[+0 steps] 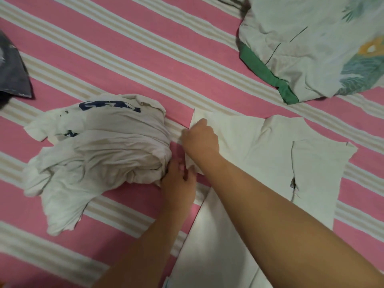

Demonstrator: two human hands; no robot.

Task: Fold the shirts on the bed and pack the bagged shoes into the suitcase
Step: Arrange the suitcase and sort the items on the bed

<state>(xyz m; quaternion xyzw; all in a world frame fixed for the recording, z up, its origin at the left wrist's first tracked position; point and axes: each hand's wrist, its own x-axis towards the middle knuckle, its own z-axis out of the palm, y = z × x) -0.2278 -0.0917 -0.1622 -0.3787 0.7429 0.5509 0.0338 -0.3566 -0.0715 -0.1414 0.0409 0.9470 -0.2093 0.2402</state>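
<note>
Both hands [200, 140] on shirt sleeve [192, 161]

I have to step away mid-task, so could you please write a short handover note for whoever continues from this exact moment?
Left hand: pinching the left edge of the flat white shirt, low on that edge.
Right hand: gripping the same edge higher up, near the sleeve.
The flat white shirt is spread on the striped bed, its fold not finished.
A crumpled white shirt with blue print lies to its left, unfolded.
A floral quilt sits at the top right, a dark item at the left edge.
No suitcase or bagged shoes in view.
Left: fold both shirts, pack the shoes.
</note>
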